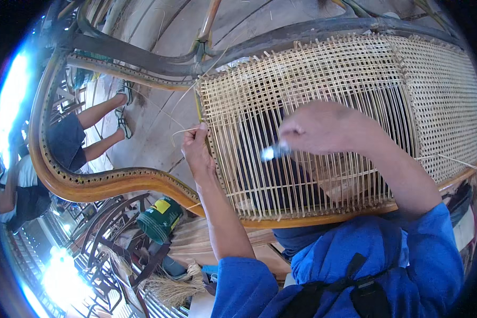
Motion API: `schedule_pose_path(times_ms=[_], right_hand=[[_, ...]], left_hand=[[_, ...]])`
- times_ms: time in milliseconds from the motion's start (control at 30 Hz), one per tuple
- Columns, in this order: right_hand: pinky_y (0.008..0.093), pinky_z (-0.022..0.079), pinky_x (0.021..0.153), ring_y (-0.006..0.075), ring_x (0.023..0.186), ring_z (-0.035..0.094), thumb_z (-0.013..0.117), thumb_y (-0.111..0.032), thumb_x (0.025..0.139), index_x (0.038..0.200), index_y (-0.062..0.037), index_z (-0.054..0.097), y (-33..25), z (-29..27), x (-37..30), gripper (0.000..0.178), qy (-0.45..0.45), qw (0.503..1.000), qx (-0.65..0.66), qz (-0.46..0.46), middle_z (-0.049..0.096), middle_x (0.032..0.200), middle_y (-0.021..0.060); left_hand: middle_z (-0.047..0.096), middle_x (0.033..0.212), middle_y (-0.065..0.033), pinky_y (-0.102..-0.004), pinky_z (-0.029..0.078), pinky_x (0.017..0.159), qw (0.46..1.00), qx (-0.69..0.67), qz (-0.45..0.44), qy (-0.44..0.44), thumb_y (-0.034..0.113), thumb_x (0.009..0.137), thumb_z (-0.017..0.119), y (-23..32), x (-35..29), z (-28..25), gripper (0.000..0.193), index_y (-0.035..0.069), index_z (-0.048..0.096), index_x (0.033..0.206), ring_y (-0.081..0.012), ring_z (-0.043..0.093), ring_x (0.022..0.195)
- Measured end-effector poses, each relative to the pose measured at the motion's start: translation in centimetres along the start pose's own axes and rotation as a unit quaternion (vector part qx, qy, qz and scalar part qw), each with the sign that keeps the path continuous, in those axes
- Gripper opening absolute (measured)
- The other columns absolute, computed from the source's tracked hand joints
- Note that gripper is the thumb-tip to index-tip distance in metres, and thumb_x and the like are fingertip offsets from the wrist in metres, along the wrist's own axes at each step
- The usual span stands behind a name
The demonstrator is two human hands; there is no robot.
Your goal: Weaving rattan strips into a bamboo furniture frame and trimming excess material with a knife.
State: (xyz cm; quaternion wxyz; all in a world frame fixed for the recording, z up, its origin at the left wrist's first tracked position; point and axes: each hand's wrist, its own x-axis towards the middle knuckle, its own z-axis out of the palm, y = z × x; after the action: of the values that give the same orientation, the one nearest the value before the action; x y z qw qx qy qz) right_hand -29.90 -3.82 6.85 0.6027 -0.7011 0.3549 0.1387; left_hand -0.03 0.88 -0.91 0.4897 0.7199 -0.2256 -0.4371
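A cane seat panel [302,69] is stretched across a curved wooden frame [111,185]. Its far part is woven into a tight mesh, while mostly lengthwise strands with gaps show in the nearer middle. At the panel's left edge, my left hand [199,153] pinches a thin cane strand [178,132] between thumb and finger. Over the open strands, my right hand [320,127] is closed around a small shiny tool [273,152], pale and metallic. Motion blurs the tool, so its kind cannot be made out.
To the left, the frame's empty opening has small holes along its rim. Beyond it a person [63,143] in shorts sits or stands. A green bucket [159,220], bundled fibre [172,286] and dark chair frames [108,228] lie at lower left. A loose strand [456,160] sticks out at right.
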Motion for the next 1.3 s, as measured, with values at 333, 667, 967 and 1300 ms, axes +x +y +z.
schedule_pose_path(times_ms=[333, 667, 967, 1300], right_hand=[[0.0346, 0.044, 0.05, 0.0165, 0.047, 0.046, 0.042, -0.027, 0.091, 0.069, -0.0041, 0.059, 0.1, 0.3, 3.2, 0.036, 0.012, 0.999, 0.033, -0.032, 0.051, 0.056, 0.008], [0.0339, 0.039, 0.052, 0.0133, 0.055, 0.048, 0.048, -0.029, 0.09, 0.087, -0.0083, 0.064, -0.5, 0.9, 5.1, 0.026, 0.201, 0.968, 0.137, 0.058, 0.054, 0.063, 0.0047], [0.0337, 0.044, 0.056, 0.0157, 0.055, 0.052, 0.049, -0.026, 0.088, 0.093, -0.0033, 0.066, -0.6, 1.2, 6.4, 0.029, 0.181, 0.979, 0.091, 0.037, 0.058, 0.067, 0.0078], [0.0388, 0.045, 0.055, 0.0213, 0.053, 0.055, 0.051, -0.031, 0.084, 0.078, 0.0007, 0.065, -2.2, 0.1, 5.0, 0.035, -0.044, 0.995, 0.063, -0.067, 0.055, 0.056, 0.0125]], left_hand=[[0.058, 0.073, -0.004, -0.0227, 0.048, 0.06, 0.998, -0.051, -0.017, -0.015, 0.001, 0.079, 0.065, -0.6, 0.2, -0.5, 0.01, 0.002, 0.056, 0.084, -0.0115, 0.054, 0.061], [0.06, 0.076, -0.0069, -0.023, 0.049, 0.06, 0.999, -0.029, 0.018, -0.007, 0.003, 0.081, 0.064, -0.1, 0.0, 0.2, 0.009, 0.001, 0.056, 0.083, -0.0118, 0.057, 0.061], [0.059, 0.072, -0.0057, -0.0238, 0.049, 0.056, 0.999, -0.031, 0.016, -0.007, 0.004, 0.08, 0.066, -0.3, 0.1, 0.4, 0.012, 0.001, 0.055, 0.082, -0.0113, 0.056, 0.059], [0.059, 0.074, -0.0057, -0.0251, 0.05, 0.058, 1.0, 0.005, 0.011, 0.001, 0.008, 0.079, 0.069, 0.4, -0.1, 0.8, 0.015, 0.004, 0.054, 0.08, -0.0125, 0.055, 0.06]])
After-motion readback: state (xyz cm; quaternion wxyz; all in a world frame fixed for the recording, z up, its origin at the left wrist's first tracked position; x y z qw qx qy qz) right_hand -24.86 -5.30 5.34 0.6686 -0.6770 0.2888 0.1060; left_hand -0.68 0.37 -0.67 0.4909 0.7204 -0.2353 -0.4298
